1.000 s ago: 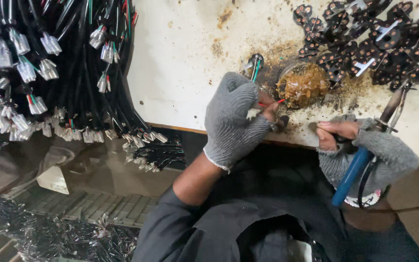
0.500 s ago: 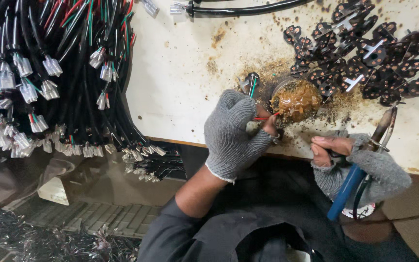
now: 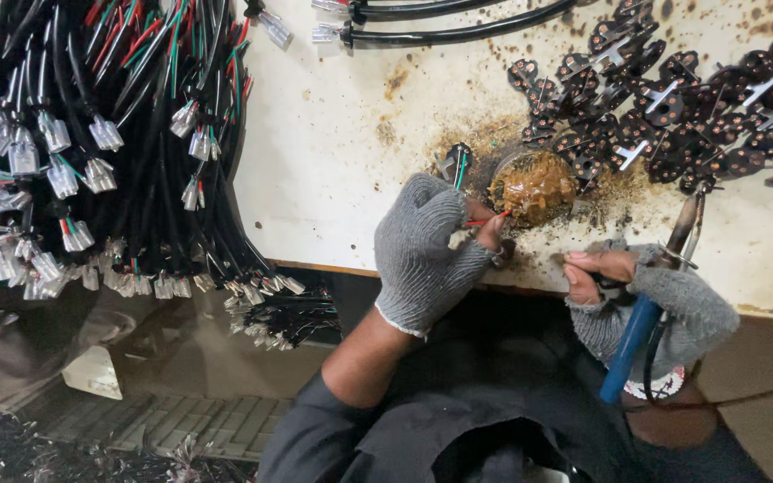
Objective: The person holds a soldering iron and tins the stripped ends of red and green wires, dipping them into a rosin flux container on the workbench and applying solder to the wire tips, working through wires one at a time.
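Head view: stained pale worktable [image 3: 342,161], dim floor [image 3: 181,420].

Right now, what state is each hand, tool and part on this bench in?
left hand: gloved, pinching a red wire at the paste pot
right hand: gloved, gripping a blue-handled soldering iron
paste pot: open, brown, messy
cable bundles: hanging over the table edge
black terminal pieces: piled loosely

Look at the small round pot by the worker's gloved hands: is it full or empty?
Full. The small round pot is heaped above its rim with lumpy brown paste, and the grey-gloved left hand holds a thin red wire to its edge.
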